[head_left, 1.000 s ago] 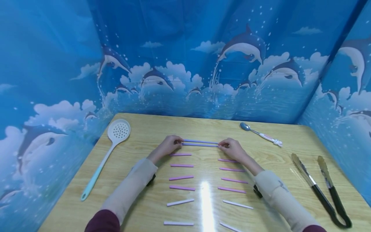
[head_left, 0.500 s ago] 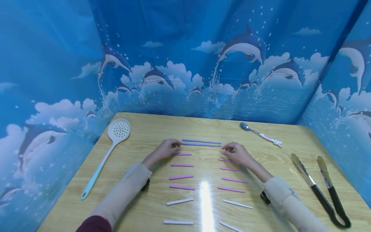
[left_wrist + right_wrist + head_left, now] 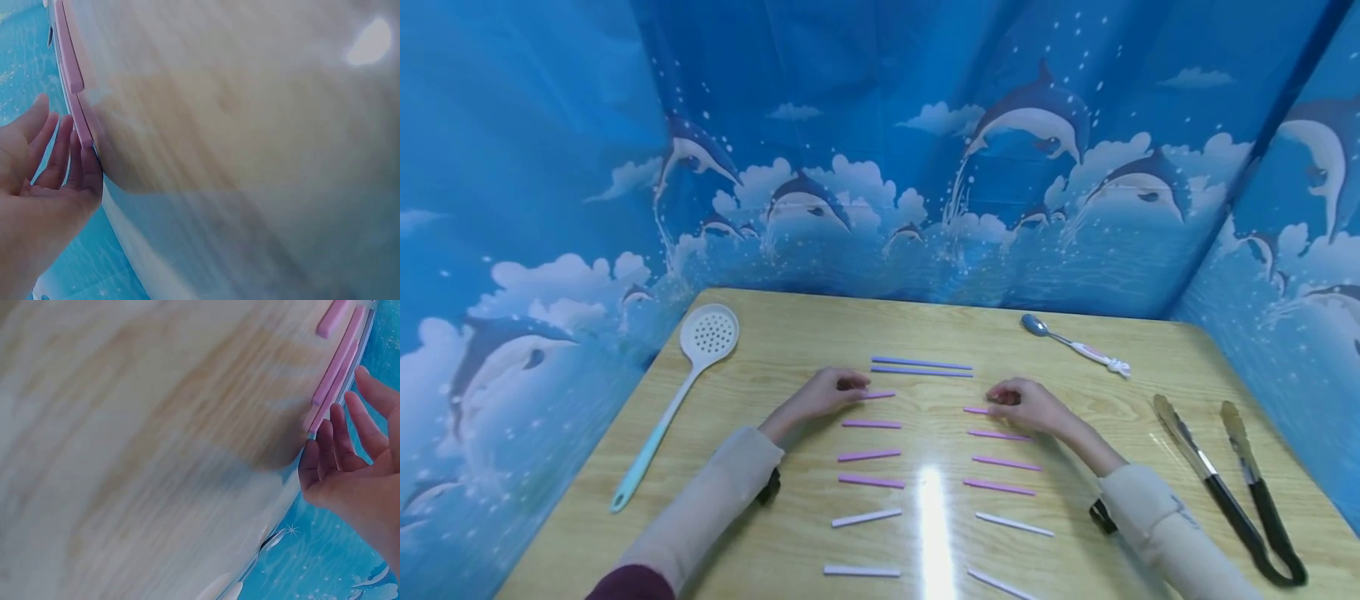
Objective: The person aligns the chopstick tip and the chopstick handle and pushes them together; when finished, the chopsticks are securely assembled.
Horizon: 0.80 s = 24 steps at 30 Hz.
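My left hand [image 3: 831,392] is at the outer end of the farthest pink stick [image 3: 880,395] in the left column. In the left wrist view its thumb stands apart from loosely bent fingers [image 3: 59,150], beside a pink stick [image 3: 80,122]. My right hand [image 3: 1028,406] is over the outer part of the farthest right-column pink stick [image 3: 975,410], hiding some of it. The right wrist view shows thumb and fingers [image 3: 340,437] spread near pink sticks [image 3: 340,359]; contact is hard to tell. Just beyond the hands, two longer blue-violet sticks [image 3: 921,362] lie side by side.
More pink sticks [image 3: 871,482] and pale lilac sticks [image 3: 862,572] continue both columns toward me on the wooden table [image 3: 775,325]. A slotted skimmer [image 3: 709,333] lies left, a spoon [image 3: 1075,346] at back right, and black-handled tongs [image 3: 1232,492] at right.
Both hands have let go of the ends of the two blue-violet sticks and moved outward and toward me, to the farthest pink sticks. The blue-violet sticks stay on the table.
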Motion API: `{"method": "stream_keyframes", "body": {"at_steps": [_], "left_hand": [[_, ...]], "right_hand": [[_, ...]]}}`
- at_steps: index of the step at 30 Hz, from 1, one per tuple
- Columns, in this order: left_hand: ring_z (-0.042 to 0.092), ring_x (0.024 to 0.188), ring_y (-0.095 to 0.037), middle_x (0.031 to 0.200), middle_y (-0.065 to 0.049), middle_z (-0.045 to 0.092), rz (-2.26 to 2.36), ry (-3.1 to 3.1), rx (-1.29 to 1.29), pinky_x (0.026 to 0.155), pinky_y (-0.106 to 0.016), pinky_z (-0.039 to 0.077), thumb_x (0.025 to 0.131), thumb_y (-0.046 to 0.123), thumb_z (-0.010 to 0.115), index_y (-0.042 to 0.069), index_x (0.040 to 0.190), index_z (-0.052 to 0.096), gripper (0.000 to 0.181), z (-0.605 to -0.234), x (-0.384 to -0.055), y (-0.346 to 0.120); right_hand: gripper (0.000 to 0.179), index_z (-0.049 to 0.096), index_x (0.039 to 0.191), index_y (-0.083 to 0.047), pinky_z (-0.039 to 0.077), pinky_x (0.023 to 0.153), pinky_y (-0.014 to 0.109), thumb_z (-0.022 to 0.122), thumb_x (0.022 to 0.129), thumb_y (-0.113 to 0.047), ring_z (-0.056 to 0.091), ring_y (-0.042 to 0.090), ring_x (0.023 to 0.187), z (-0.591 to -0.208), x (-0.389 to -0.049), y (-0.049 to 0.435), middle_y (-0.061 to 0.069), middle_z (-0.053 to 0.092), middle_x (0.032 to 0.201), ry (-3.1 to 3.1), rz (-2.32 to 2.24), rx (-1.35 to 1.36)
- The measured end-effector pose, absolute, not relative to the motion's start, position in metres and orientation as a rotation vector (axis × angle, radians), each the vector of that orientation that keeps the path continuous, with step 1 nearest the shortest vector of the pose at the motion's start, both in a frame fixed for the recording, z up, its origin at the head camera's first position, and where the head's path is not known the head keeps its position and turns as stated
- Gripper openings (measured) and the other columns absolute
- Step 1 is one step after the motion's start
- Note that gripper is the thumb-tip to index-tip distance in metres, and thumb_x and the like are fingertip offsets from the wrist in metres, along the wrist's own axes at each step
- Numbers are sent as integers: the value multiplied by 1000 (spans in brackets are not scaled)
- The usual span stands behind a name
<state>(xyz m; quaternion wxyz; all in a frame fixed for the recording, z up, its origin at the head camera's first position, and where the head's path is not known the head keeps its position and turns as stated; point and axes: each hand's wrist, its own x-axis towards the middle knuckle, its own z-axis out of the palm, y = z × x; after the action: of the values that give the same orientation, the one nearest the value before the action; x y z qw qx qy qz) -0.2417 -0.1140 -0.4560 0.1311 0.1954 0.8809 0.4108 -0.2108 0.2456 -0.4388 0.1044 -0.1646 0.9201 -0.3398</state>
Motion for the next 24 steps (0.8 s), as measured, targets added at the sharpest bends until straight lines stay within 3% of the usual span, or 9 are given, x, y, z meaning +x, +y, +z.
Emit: {"method": "stream_keyframes", "body": {"at_steps": [7,16,24], "left_hand": [[63,99,-22,107,-11,68,1147,2548,642,89,-35,51,89,13,66,1,116,65,30,-459,-240,-113],[60,89,-19,96,-9,66,1045,2605,729,82,-29,51,89,6,64,0,108,68,21,-460,-239,-111],[60,90,-20,95,-9,66,1056,2606,749,82,-30,51,89,3,62,0,105,69,18,-459,-237,-111]], "right_hand": [[26,66,104,3,47,69,26,71,84,-11,54,14,79,-444,-209,246,4,63,87,2697,-989,-490],[9,68,90,-1,45,63,21,68,85,-9,51,9,70,-449,-208,248,0,60,78,2688,-1005,-543],[7,68,88,-1,45,61,21,67,85,-8,50,8,69,-448,-208,247,-1,60,75,2675,-1017,-563]]}}
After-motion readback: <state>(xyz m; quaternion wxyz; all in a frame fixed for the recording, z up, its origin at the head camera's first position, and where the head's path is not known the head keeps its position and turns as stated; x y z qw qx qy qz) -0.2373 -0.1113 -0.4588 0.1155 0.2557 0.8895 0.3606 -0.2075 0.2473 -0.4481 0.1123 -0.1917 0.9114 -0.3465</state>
